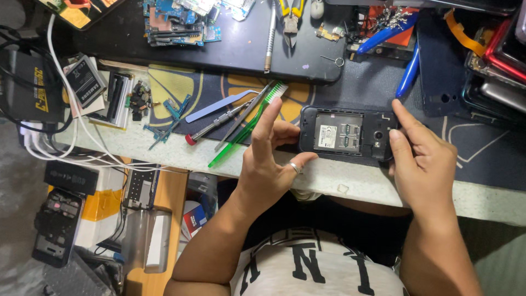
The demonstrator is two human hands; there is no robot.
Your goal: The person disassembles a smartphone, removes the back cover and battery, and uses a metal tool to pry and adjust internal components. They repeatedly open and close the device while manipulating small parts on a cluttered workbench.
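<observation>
So we've got the black phone (346, 133) with its back cover off sitting right of centre in the frame, at the edge of the workbench (361, 183). Our left hand (268, 161) grips its left end, thumb under and fingers curled against the side. Our right hand (419, 156) pinches the right end, index finger up along the top corner. Just left of the phone lie a green toothbrush (249, 126), tweezers (241, 118) and a red-tipped screwdriver (211, 126). Blue pry tools (408, 71) sit upper right.
</observation>
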